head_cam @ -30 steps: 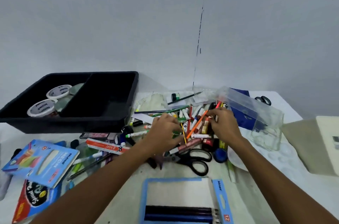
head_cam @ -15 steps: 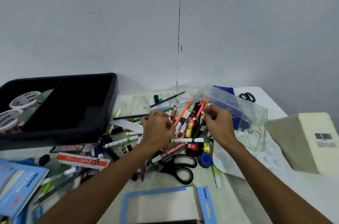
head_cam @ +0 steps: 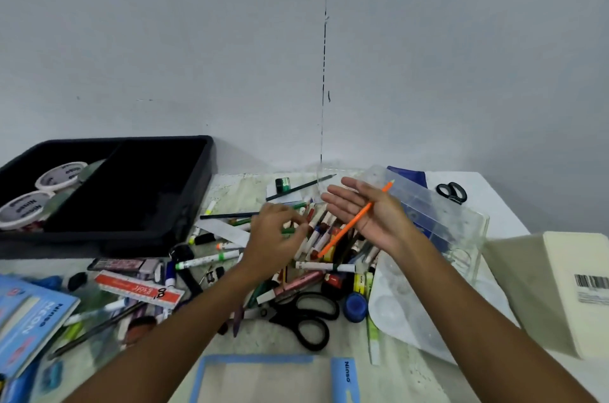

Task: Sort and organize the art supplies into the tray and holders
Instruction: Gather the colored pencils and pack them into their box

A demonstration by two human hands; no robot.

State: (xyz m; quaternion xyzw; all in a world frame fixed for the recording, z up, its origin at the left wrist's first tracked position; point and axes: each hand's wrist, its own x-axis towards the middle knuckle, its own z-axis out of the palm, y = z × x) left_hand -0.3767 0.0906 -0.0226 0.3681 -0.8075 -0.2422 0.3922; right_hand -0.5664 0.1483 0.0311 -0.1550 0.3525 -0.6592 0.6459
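We are holding our right hand [head_cam: 365, 214] palm-up above the pile of pens and markers [head_cam: 324, 237], fingers straight and slightly spread, with an orange pencil [head_cam: 357, 219] lying across the palm — resting there, it seems, rather than being gripped, though the thumb side is hard to read. Its long axis is running diagonally: the sharpened tip is pointing up and away toward the clear plastic organizer [head_cam: 438, 214], and the blunt end is hanging down over the pile.

Our left hand [head_cam: 276, 234] is working lower down, fingers curled and pinching what looks like a green marker [head_cam: 290, 230] at the near-left edge of the heap; motion blur is keeping us from saying exactly how the fingertips are sitting on it.

The relation that matters is this — the pencil's tip is already aiming at the organizer just beyond our right hand, while the black tray [head_cam: 194, 204], with tape rolls [head_cam: 43, 195] in its left compartment, is lying well apart to the left. So we are judging the right hand the nearer one for a drop into the organizer, and the left the nearer for the tray.
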